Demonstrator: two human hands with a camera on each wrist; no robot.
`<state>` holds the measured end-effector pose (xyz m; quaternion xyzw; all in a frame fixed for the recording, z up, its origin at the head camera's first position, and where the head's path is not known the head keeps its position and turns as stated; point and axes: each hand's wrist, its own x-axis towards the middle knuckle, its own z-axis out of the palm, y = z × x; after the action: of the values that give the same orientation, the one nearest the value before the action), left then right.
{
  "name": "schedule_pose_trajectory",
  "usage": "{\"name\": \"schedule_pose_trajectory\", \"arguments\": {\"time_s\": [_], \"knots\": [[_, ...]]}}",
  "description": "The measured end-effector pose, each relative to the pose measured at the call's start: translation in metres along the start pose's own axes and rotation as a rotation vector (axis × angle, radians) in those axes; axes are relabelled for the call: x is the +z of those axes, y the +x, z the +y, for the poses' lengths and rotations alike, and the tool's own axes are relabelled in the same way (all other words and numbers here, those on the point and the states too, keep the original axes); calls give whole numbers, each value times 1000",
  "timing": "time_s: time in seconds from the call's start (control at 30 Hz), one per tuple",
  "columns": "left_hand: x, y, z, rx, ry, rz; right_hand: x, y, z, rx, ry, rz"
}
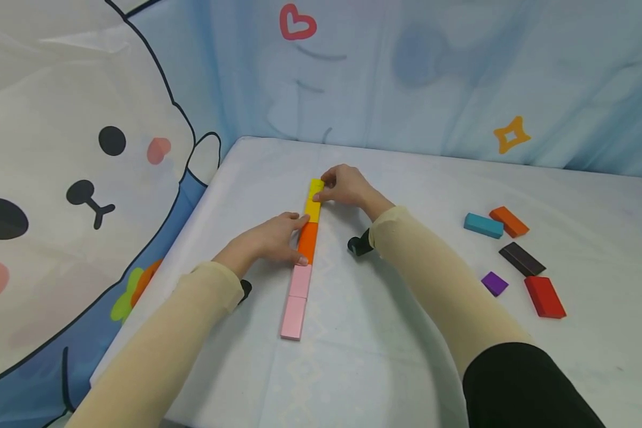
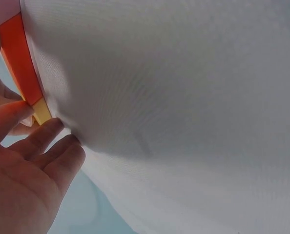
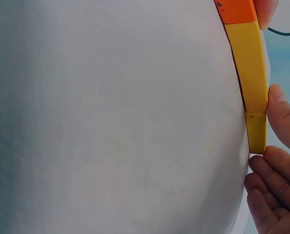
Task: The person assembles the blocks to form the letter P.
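A straight row of flat blocks lies on the white-covered table. A pink block (image 1: 293, 318) is nearest, followed by another pink block (image 1: 300, 281), an orange block (image 1: 308, 241) and two yellow blocks (image 3: 247, 63) at the far end. Along the left side of the row, my left hand (image 1: 270, 238) touches the orange block, its thumb near the pink end and its index finger where orange meets yellow. My right hand (image 1: 348, 189) is at the far end, thumb against the yellow side and fingertips right at the end of the last yellow block.
Off to the right lie a teal block (image 1: 484, 226), an orange block (image 1: 509, 222), a dark block (image 1: 521, 259), a purple block (image 1: 494, 283) and a red block (image 1: 545, 297). A printed blue curtain (image 1: 385, 77) hangs behind the table's back edge.
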<state>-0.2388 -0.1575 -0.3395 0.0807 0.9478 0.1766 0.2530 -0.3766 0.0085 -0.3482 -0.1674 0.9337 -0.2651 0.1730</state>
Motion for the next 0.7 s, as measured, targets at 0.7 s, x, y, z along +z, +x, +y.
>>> {"name": "schedule_pose_trajectory", "arguments": {"time_s": [0.7], "knots": [[-5, 4, -8, 78, -84, 81, 0, -1, -3, -5, -39, -17]]}}
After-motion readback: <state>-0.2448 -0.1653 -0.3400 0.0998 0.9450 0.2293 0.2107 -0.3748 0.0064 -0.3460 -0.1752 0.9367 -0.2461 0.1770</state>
